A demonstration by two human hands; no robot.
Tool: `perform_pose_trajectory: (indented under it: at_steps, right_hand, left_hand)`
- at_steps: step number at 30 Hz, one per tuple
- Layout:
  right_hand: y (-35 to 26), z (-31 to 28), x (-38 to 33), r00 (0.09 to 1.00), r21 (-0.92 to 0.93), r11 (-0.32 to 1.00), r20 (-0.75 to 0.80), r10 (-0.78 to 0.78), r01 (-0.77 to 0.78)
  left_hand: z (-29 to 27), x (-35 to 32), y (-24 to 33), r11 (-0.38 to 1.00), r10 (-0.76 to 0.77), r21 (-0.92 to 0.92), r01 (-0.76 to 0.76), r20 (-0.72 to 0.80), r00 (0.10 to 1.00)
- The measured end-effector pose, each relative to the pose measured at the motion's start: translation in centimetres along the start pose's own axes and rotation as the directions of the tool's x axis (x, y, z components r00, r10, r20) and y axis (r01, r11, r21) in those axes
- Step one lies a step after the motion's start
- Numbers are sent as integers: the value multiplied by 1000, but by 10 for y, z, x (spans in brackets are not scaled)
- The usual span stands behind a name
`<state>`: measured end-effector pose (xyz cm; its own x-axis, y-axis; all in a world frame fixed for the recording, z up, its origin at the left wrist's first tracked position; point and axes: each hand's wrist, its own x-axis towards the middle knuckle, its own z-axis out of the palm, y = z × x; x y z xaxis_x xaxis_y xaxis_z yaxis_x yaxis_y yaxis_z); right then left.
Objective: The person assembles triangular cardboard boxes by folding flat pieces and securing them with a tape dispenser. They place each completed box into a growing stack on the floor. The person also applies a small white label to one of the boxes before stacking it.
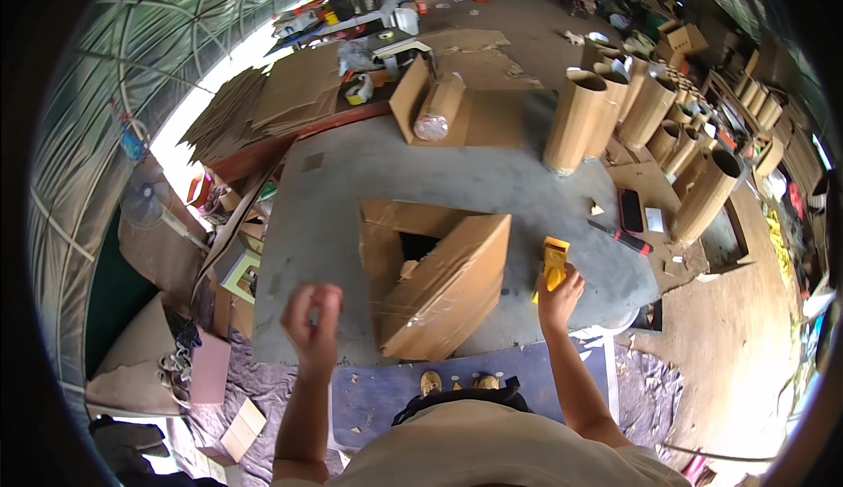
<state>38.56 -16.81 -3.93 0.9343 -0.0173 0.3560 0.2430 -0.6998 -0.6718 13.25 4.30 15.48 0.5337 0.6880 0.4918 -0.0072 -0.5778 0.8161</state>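
Observation:
On the grey tabletop stands a brown cardboard box (450, 294), tilted, with a dark opening and shiny clear tape along its near side. My left hand (313, 316) is raised left of the box, apart from it. Its fingers are curled in and slightly blurred, and I see nothing in them. To the right of the box, my right hand (562, 296) is closed round a yellow hand tool (555, 257). Only the tool's upper part shows beyond my fingers, so its exact kind is unclear. A red-and-black knife (623, 238) lies further right.
Tall cardboard tubes (575, 122) stand at the table's right back, another tube (709, 193) nearer. A phone (630, 210) lies beside the knife. At the back, a wrapped roll (439, 108) rests on folded cardboard (496, 118). Flat cardboard sheets (294, 92) are stacked beyond; a fan (147, 202) is left.

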Motion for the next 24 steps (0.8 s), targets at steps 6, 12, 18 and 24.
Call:
perform_pose_trajectory:
  at_steps: [6, 12, 18, 24]
  right_hand:
    - [-10, 21, 45, 822, -364, 874, 351, 449, -322]
    - [25, 3, 34, 835, -64, 886, 310, 454, -458]
    - [-50, -125, 20, 981, 778, 599, 177, 84, -192]
    - [-151, -201, 14, 943, 773, 596, -9, -332, 217]
  left_hand:
    - [50, 79, 70, 820, 327, 237, -521, 554, 766]
    - [71, 78, 47, 639, 133, 401, -657, 783, 608]
    - [62, 108, 49, 985, 146, -13, -171, 581, 801]
    - [101, 152, 79, 890, 29, -227, 395, 893, 449]
